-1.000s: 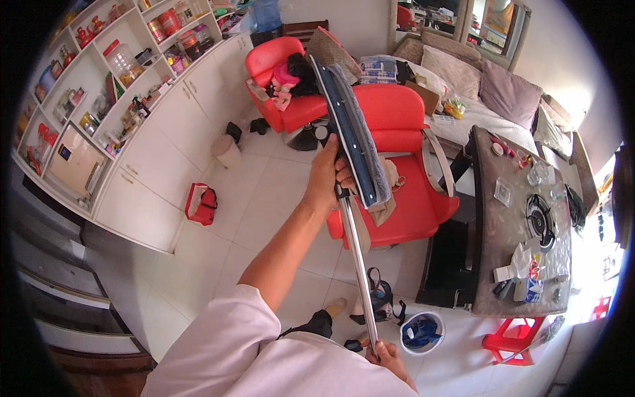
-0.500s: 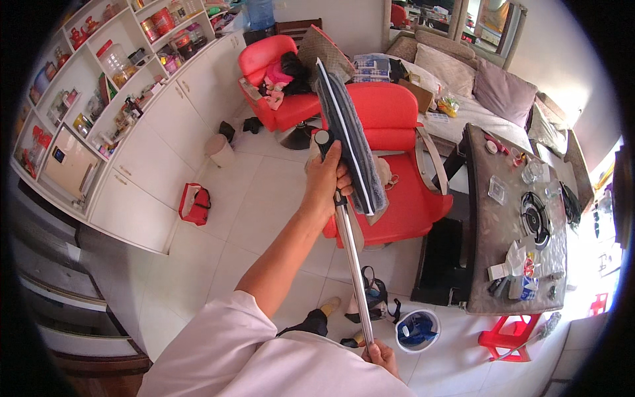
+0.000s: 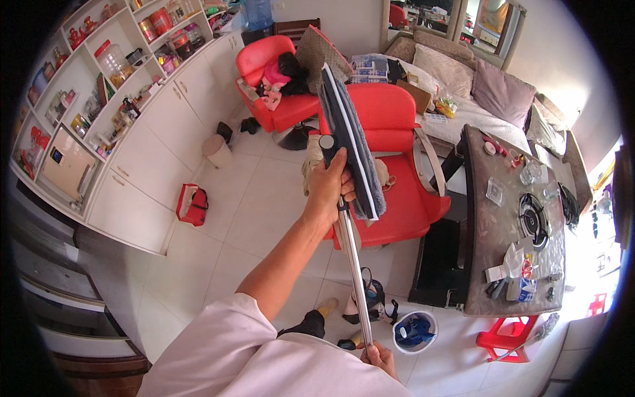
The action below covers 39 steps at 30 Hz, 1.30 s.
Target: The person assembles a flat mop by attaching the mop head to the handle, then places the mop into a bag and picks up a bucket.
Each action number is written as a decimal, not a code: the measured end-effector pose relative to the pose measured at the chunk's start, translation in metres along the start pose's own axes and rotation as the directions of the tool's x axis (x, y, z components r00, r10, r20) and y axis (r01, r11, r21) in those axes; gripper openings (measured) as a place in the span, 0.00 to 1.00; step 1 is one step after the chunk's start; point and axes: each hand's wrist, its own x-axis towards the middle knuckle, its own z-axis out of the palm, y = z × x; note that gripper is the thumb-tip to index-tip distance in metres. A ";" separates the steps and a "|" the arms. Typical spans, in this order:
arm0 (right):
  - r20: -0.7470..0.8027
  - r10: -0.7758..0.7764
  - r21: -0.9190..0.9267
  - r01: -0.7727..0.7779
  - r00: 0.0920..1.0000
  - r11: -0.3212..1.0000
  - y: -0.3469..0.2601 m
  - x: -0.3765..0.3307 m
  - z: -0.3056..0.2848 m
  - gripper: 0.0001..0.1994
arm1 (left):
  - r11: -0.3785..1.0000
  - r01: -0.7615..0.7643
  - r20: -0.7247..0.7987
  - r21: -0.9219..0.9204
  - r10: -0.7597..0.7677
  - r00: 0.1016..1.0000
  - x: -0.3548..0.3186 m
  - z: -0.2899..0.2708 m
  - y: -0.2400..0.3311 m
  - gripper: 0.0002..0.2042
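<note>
A flat mop with a grey fluffy pad (image 3: 366,155) and a silver pole (image 3: 356,278) is held up in front of me, its head at the far end. My left hand (image 3: 327,186) is closed around the pole's upper part, right by the joint under the mop head. Lower down, near my body, my right hand (image 3: 380,360) grips the pole close to its lower end. The dark plate of the mop head shows along its left side. Behind the pad stands a red armchair (image 3: 383,116), partly covered by the mop.
White cabinets (image 3: 142,182) with filled shelves line the left. A red bag (image 3: 192,205) and a beige bin (image 3: 219,151) stand on the floor. A cluttered table (image 3: 489,264) is at right, with a white bucket (image 3: 433,331) and red stool (image 3: 508,341) nearby.
The mop head has come slightly down and turned a little, showing more of its dark plate. My left hand has moved slightly down with it; both hands keep their grip.
</note>
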 end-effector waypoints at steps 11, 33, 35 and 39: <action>0.099 0.088 0.201 -0.107 0.991 0.974 -0.015 0.017 -0.018 0.24 | 0.914 -0.110 -0.076 0.390 0.151 0.986 0.011 -0.004 0.005 0.23; 0.282 0.033 0.156 -0.080 0.959 0.984 -0.017 0.011 -0.023 0.29 | 0.987 0.149 0.333 0.066 -0.162 0.929 0.005 -0.004 0.018 0.21; 0.265 0.039 0.162 -0.084 0.964 0.983 -0.011 0.009 -0.036 0.28 | 0.977 0.183 0.273 0.109 -0.207 0.940 0.004 -0.005 0.021 0.21; 0.257 0.072 0.133 -0.109 0.964 0.985 -0.010 0.009 -0.058 0.29 | 0.962 0.186 0.219 0.199 -0.229 0.948 -0.002 -0.019 0.026 0.20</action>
